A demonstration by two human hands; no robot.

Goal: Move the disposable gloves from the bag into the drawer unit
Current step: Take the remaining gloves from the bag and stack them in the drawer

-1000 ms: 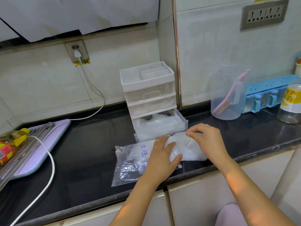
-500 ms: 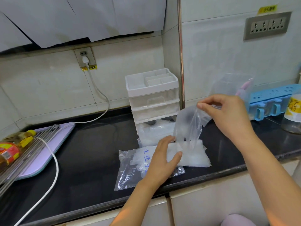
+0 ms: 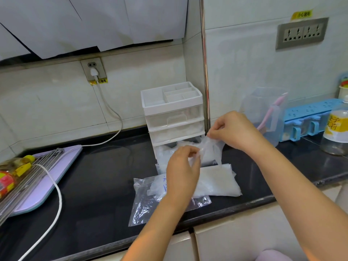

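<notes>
One thin, crinkled, see-through glove [image 3: 211,149] in the pinching fingers of the left hand [image 3: 182,170] and right hand [image 3: 236,129].

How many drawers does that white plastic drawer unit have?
3, stacked in the white plastic drawer unit: top clear drawer, shut; middle drawer, shut; bottom drawer, pulled out, thin clear gloves inside.

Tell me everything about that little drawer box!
The drawer unit is an upright tower: white plastic frame, three clear drawers, a divided tray on top. It stands on the black counter in the wall corner. The top two drawers are shut; the bottom drawer is pulled out, holding thin clear gloves. The left hand and right hand pinch one glove in front of it.
</notes>
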